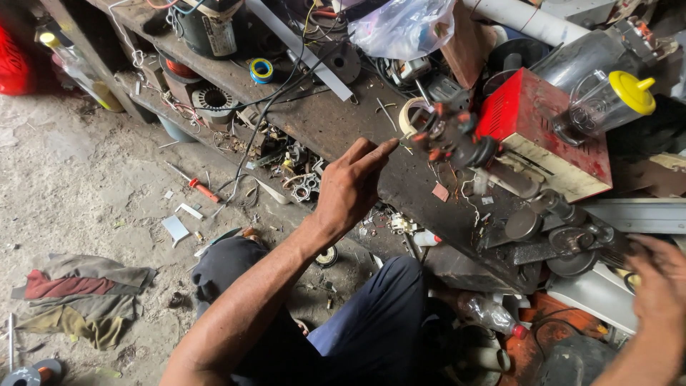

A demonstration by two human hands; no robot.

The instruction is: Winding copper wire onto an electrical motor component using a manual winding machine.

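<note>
Dark, oil-stained wood makes up the workbench (336, 121) that runs diagonally across the upper half of the frame, crowded with motor parts and wire. At centre frame the left hand (350, 187) hangs just above the bench edge, empty, its fingers loosely apart and the forefinger stretched toward a small motor assembly (449, 137) with orange-tipped terminals and copper leads, which stands near the middle right of the frame, propped against a red metal box (532, 114), probably so the wiring end faces the person. The fingertip stops just short of it, not touching. A roll of pale tape (409, 114) lies right behind the assembly. At the lower right edge the right hand (661, 286) is blurred and half out of frame (whether it grips anything I cannot tell), close beside a set of dark pulley wheels (572, 243) on the bench's near corner. A clear jar with a yellow lid (613, 100) rests on its side in the upper right. On the dusty floor at left lie a red-handled screwdriver (200, 189) and a crumpled rag (75, 297).
</note>
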